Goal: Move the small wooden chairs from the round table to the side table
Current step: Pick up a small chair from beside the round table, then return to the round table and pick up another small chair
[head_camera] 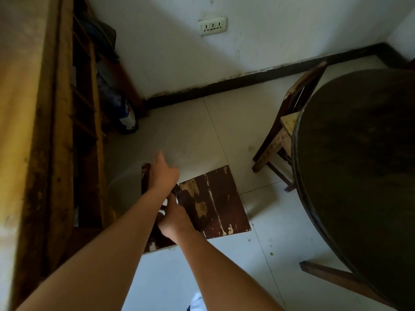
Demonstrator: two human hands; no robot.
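A small dark wooden chair with worn, peeling paint on its seat is over the tiled floor between the two tables. My left hand grips the top of its backrest, index finger sticking out. My right hand holds the backrest lower down, at the seat's rear edge. The dark round table fills the right side. A second small wooden chair stands tucked against the round table's far left edge. The yellowish wooden side table runs along the left.
Shelves under the side table hold a blue and white bag and dark cloth. A white wall with a socket plate and a dark skirting board lies ahead. Another dark chair part shows at the lower right.
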